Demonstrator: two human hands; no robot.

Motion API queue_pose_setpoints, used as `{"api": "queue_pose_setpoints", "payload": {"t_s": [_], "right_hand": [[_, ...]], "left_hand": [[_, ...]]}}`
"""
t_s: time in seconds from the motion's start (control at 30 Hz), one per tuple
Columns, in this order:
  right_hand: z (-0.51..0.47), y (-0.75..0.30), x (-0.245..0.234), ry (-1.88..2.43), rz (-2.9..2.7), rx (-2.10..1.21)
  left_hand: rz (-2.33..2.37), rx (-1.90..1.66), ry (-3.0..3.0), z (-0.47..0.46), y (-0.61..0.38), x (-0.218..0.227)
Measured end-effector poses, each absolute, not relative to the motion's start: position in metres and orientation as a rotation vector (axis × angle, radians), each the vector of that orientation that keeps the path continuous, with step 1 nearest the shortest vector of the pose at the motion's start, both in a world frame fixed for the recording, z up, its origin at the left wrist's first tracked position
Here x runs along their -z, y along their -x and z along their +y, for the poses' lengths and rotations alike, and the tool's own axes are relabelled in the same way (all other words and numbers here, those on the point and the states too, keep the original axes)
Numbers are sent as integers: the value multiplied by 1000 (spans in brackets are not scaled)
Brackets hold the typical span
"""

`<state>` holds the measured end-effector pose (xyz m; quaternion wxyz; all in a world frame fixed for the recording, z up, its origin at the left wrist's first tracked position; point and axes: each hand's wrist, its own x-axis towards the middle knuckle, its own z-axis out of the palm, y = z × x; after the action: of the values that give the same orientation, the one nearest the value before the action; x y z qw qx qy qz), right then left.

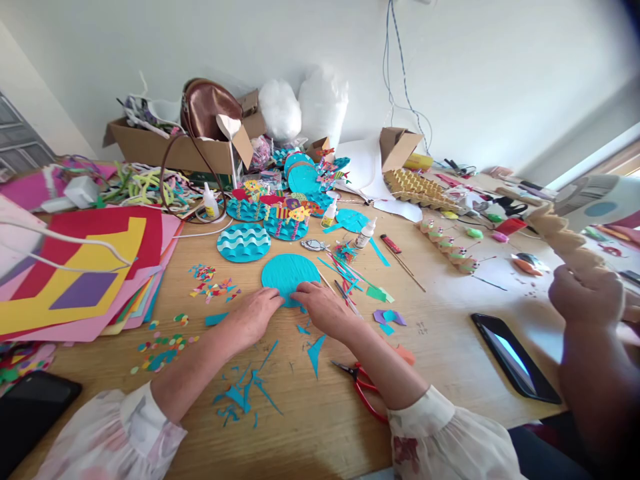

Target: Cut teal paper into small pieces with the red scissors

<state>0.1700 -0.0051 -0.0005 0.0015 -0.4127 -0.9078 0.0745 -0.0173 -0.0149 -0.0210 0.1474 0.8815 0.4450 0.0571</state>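
Note:
A turquoise paper disc (289,273) lies flat on the wooden table (440,360). My left hand (254,313) rests on the table at the disc's near-left edge, fingers bent down against it. My right hand (324,305) presses its fingertips onto the disc's near-right edge. Turquoise paper scraps (245,393) lie scattered just in front of my hands. Red-handled scissors (361,385) lie beside my right forearm.
Stacked coloured sheets (80,273) at left, a black phone (515,357) at right, another dark phone (30,413) near left. Finished wave discs (243,242), glue bottles (365,233), cardboard boxes (175,150) behind. Another person's hand (585,297) at right holds a cardboard piece.

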Motion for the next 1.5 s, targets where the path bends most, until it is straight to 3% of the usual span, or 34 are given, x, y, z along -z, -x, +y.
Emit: {"api": "queue_pose_setpoints", "payload": {"t_s": [1.5], "right_hand": [[-1, -180, -2, 1239, -2850, -262]], "left_hand": [[1310, -143, -2513, -18, 17, 12]]}}
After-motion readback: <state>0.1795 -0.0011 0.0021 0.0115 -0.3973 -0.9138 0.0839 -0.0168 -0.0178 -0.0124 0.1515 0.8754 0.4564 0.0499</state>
